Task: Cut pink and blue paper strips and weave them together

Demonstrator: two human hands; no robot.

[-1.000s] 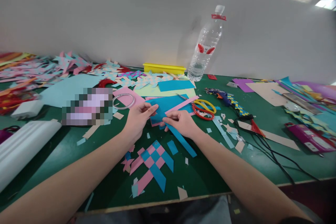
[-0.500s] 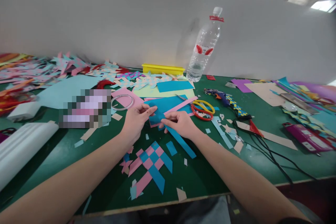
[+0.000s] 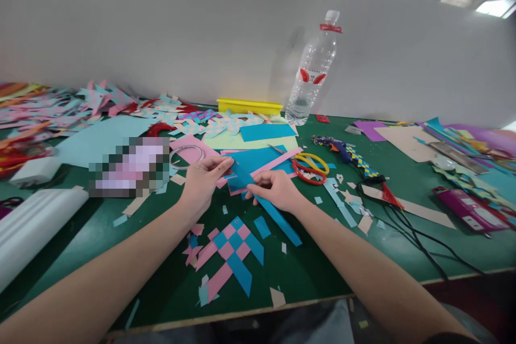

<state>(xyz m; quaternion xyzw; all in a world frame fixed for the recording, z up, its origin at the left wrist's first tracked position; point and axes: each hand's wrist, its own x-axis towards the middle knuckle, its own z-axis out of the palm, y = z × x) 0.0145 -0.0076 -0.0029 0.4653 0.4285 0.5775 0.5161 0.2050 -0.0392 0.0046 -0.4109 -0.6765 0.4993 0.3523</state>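
The left hand [image 3: 203, 180] and right hand [image 3: 274, 189] both pinch a blue paper strip [image 3: 278, 217], which runs diagonally from between the hands toward the near edge of the green tabletop [image 3: 363, 263]. A woven pink-and-blue piece [image 3: 231, 250] lies just in front of the hands, near that edge. Scissors [image 3: 310, 165] lie just right of the right hand. A water bottle [image 3: 312, 72] stands upright at the back wall. Bare tabletop remains on the near right, crossed by a black cable [image 3: 419, 242].
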